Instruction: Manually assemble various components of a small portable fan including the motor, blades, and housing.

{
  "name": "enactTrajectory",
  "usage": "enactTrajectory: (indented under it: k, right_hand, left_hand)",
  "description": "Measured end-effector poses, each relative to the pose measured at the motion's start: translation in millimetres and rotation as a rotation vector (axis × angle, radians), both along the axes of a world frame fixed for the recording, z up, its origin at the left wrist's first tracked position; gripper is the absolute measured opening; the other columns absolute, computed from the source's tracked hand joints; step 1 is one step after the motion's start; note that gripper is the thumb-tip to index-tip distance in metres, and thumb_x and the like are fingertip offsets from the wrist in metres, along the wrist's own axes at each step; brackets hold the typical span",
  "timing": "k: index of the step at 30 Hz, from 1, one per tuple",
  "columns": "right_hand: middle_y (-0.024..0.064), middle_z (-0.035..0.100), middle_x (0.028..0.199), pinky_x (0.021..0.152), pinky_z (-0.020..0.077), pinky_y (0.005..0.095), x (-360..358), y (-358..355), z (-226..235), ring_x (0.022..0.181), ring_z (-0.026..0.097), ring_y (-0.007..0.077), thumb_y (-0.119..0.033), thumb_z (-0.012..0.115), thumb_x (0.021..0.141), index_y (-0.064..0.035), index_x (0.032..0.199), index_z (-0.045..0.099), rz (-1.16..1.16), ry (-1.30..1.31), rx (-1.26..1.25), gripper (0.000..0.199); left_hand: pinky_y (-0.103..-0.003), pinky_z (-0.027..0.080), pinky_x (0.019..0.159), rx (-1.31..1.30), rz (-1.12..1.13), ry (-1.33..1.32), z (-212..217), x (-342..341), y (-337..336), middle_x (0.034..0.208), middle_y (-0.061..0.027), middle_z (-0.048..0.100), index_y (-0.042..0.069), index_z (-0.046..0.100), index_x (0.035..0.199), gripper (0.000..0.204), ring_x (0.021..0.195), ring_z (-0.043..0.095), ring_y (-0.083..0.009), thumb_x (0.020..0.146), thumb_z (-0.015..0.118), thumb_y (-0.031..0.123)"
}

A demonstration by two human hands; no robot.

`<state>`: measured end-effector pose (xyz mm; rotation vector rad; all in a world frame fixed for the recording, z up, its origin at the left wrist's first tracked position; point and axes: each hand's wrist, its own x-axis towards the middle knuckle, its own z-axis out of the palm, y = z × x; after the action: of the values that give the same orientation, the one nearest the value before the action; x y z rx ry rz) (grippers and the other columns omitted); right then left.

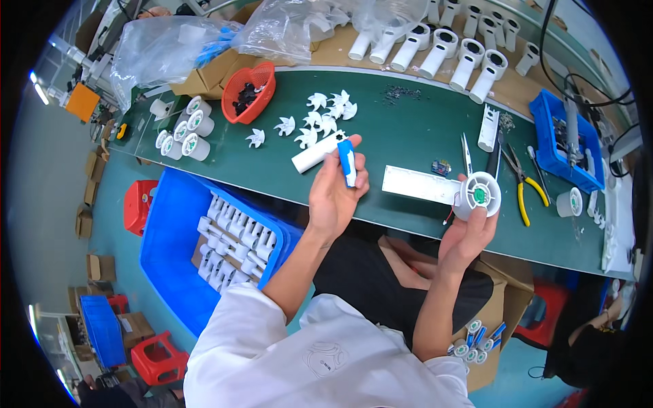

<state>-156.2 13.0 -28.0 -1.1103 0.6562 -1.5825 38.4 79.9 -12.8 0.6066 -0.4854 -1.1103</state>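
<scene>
My left hand (pixel 335 190) is closed on a blue cylindrical battery (pixel 347 163), its thumb and fingers around it over the table's front edge. A white half-shell handle cover (pixel 314 156) lies just beyond that hand. To the right, my right hand (pixel 465 238) grips a white handheld fan body (pixel 420 185) by its round head. The head has spokes and a green centre, and its open handle stretches left. A small red wire hangs below the joint. Just behind the fan body sits a small circuit board (pixel 441 166).
White fan blades (pixel 321 122) and a red basket (pixel 249 94) of black parts are on the green table (pixel 231 160). Tweezers (pixel 466 153), yellow pliers (pixel 522 187) and a blue bin (pixel 561 139) stand right. A blue crate (pixel 170 251) of white fan bodies is at lower left.
</scene>
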Motion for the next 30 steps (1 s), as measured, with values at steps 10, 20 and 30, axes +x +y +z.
enactTrajectory:
  k: [10, 20, 30]
  right_hand:
    - [0.0199, 0.055, 0.134, 0.105, 0.0439, 0.0428, -17.4, -21.2, 6.9, 0.125, 0.055, 0.0345, -0.038, 0.040, 0.106, 0.0031, 0.141, 0.041, -0.148, -0.163, 0.122, 0.054]
    - [0.0213, 0.057, 0.128, 0.105, 0.0447, 0.0419, -17.6, -19.4, 2.5, 0.122, 0.059, 0.0334, -0.032, 0.045, 0.104, 0.0065, 0.137, 0.042, -0.071, -0.061, 0.094, 0.051]
    - [0.0217, 0.060, 0.124, 0.094, 0.0487, 0.0342, -18.2, -19.7, 1.1, 0.116, 0.061, 0.0274, -0.032, 0.048, 0.102, 0.0051, 0.137, 0.042, -0.081, -0.048, 0.117, 0.050]
  left_hand:
    - [-0.022, 0.038, 0.068, 0.188, -0.075, -0.507, 3.9, -10.2, -6.3, 0.096, -0.0026, 0.050, -0.003, 0.032, 0.149, 0.061, 0.079, 0.043, -0.0082, 0.100, 0.059, 0.022]
    - [-0.040, 0.047, 0.085, 0.233, 0.422, -1.574, 15.0, 3.8, -47.1, 0.108, -0.0179, 0.058, 0.001, 0.061, 0.122, 0.036, 0.095, 0.058, -0.0346, 0.087, 0.066, 0.002]
    - [-0.036, 0.049, 0.085, 0.230, 0.334, -1.561, 5.0, 5.1, -48.2, 0.107, -0.0144, 0.061, 0.002, 0.065, 0.111, 0.028, 0.093, 0.062, -0.0284, 0.083, 0.066, -0.004]
